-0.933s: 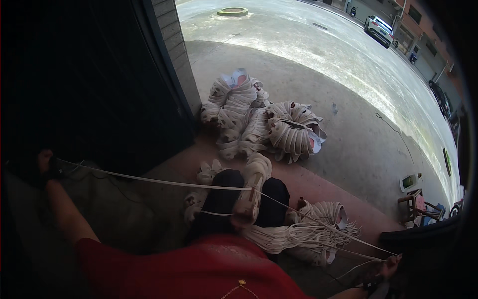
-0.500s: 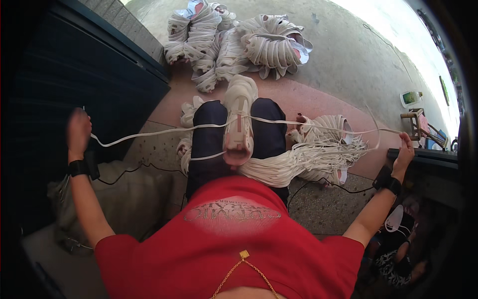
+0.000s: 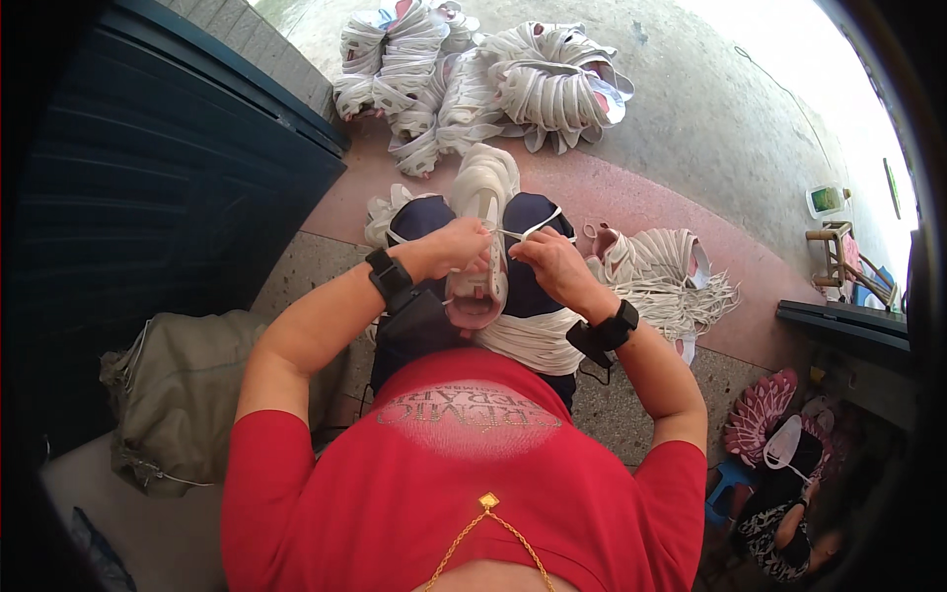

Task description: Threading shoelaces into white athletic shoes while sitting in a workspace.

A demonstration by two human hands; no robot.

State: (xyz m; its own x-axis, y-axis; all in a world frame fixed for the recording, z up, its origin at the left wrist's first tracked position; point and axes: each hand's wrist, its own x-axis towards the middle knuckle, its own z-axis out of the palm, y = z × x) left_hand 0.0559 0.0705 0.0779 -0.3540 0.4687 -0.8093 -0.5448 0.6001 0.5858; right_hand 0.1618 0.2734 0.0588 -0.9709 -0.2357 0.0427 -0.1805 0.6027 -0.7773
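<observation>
A cream-white shoe upper (image 3: 485, 176) lies lengthwise across my thighs, its pinkish heel opening towards me. My left hand (image 3: 456, 247) is closed at the left edge of its lacing, fingers pinched on a flat white shoelace (image 3: 511, 235). Just to the right of the upper, my right hand (image 3: 560, 264) pinches the same lace, which runs taut between the two hands. A loop of lace rises over my right knee. Across my lap, below the right wrist, hangs a thick bundle of white laces (image 3: 533, 340). Both wrists wear black straps with small boxes.
Stacks of white shoe uppers (image 3: 552, 84) lie on the floor ahead, with more uppers (image 3: 651, 259) right of my knees. A dark metal door (image 3: 178, 168) and an olive sack (image 3: 222, 395) stand left. A stool (image 3: 838, 252) is far right; another person (image 3: 779, 533) sits lower right.
Both hands have come in from wide apart at either side to the shoe upper on my lap. The lace, stretched out wide before, is now gathered close between them.
</observation>
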